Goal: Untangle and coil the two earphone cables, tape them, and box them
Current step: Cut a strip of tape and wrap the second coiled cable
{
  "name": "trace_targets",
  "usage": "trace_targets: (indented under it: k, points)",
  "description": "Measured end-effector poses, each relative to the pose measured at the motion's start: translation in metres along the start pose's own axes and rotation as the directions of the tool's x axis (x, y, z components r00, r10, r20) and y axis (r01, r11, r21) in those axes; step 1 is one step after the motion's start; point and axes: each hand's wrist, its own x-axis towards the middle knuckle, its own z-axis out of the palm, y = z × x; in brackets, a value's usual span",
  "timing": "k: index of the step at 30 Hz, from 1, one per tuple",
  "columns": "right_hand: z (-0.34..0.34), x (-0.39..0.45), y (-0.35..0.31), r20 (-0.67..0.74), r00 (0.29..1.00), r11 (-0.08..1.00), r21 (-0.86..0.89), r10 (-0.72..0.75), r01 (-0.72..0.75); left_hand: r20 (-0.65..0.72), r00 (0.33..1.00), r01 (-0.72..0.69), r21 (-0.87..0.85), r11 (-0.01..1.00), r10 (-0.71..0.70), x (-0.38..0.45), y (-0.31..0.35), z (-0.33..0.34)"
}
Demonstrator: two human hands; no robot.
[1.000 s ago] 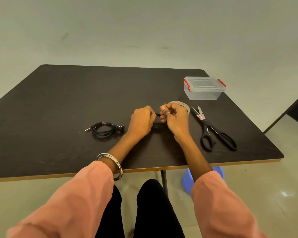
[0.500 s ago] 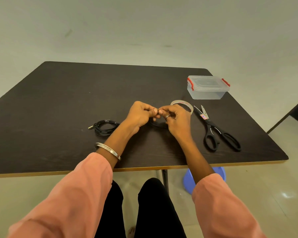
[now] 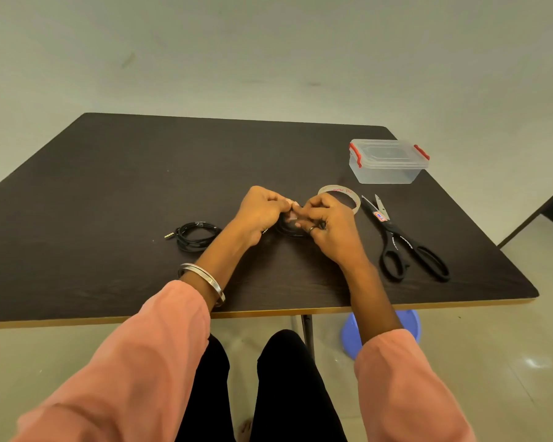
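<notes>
while two hands pinch one coil [image 3: 289, 229], seemingly | one coil [image 3: 193, 236] apart

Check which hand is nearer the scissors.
Right. The right hand works just left of the scissors, beside the blades. The left hand sits farther left, beyond the right one, both pinching the coiled cable between them.

scissors [image 3: 403, 240] right of tape [image 3: 339, 194], box [image 3: 387, 164] behind

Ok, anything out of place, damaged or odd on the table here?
Nothing stands out. One coiled cable lies flat left of the hands; tape roll, scissors and closed box sit tidily. Left hand and right hand pinch the second cable.
</notes>
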Motion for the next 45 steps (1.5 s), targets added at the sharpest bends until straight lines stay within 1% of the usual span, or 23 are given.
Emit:
trace_targets:
  k: [2,4,6,8,10,11,12,14,16,20,25,28,30,32,34,37,39,42,45]
  points:
    - [-0.001,-0.001,0.001,0.046,0.999,1.000,-0.005,-0.013,0.013,-0.046,0.998,-0.036,0.074,0.997,0.040,0.001,-0.005,0.002]
    - [-0.003,-0.001,0.001,0.062,0.998,1.000,0.012,0.014,-0.015,-0.073,0.993,-0.087,0.116,0.989,0.096,-0.003,-0.008,0.004]
    - [-0.006,-0.002,-0.003,0.000,0.998,0.994,0.085,0.061,-0.061,-0.094,0.983,-0.146,0.138,0.980,0.160,-0.006,-0.010,0.006]
    - [-0.008,-0.002,-0.007,-0.118,0.987,0.980,0.181,0.110,-0.088,-0.104,0.976,-0.177,0.135,0.975,0.192,-0.008,-0.012,0.008]
    - [-0.008,0.001,-0.009,-0.206,0.959,0.952,0.275,0.196,-0.135,-0.114,0.971,-0.194,0.131,0.972,0.209,-0.009,-0.013,0.010]
    - [-0.007,0.003,-0.010,-0.216,0.942,0.930,0.320,0.255,-0.179,-0.120,0.967,-0.206,0.150,0.967,0.225,-0.010,-0.014,0.010]
    - [-0.005,0.004,-0.011,-0.206,0.929,0.910,0.351,0.307,-0.222,-0.125,0.961,-0.224,0.175,0.959,0.248,-0.010,-0.014,0.010]
    - [-0.002,0.008,-0.011,-0.144,0.924,0.884,0.374,0.354,-0.280,-0.141,0.943,-0.265,0.227,0.937,0.301,-0.012,-0.016,0.011]
    - [0.002,0.010,-0.012,-0.069,0.931,0.878,0.364,0.357,-0.310,-0.158,0.926,-0.296,0.254,0.921,0.342,-0.012,-0.018,0.011]
    - [0.007,0.013,-0.009,0.035,0.925,0.865,0.342,0.379,-0.368,-0.158,0.914,-0.331,0.246,0.911,0.375,-0.012,-0.019,0.009]
    - [0.008,0.015,-0.007,0.064,0.912,0.841,0.365,0.405,-0.399,-0.154,0.914,-0.344,0.202,0.917,0.377,-0.012,-0.022,0.006]
    - [0.009,0.014,-0.008,0.052,0.914,0.860,0.321,0.402,-0.396,-0.158,0.910,-0.346,0.218,0.913,0.383,-0.013,-0.021,0.007]
    - [0.009,0.013,-0.009,0.034,0.932,0.909,0.212,0.361,-0.359,-0.159,0.906,-0.349,0.244,0.905,0.392,-0.013,-0.020,0.009]
    - [0.010,0.013,-0.011,0.027,0.955,0.953,0.070,0.294,-0.295,-0.164,0.902,-0.346,0.280,0.895,0.400,-0.014,-0.019,0.011]
    - [0.012,0.013,-0.012,0.010,0.980,0.977,-0.075,0.199,-0.197,-0.167,0.902,-0.339,0.301,0.891,0.399,-0.014,-0.017,0.011]
    - [0.016,0.012,-0.013,-0.017,0.995,0.977,-0.192,0.096,-0.098,-0.138,0.914,-0.328,0.303,0.895,0.382,-0.011,-0.017,0.009]
    - [0.016,0.011,-0.014,-0.035,0.996,0.976,-0.203,0.079,-0.084,-0.109,0.926,-0.317,0.296,0.901,0.361,-0.009,-0.018,0.009]
    - [0.015,0.009,-0.014,-0.075,0.991,0.977,-0.178,0.108,-0.120,-0.075,0.933,-0.321,0.264,0.909,0.351,-0.007,-0.020,0.007]
    - [0.012,0.009,-0.011,-0.086,0.981,0.982,-0.060,0.171,-0.177,-0.056,0.935,-0.334,0.199,0.921,0.351,-0.007,-0.023,0.003]
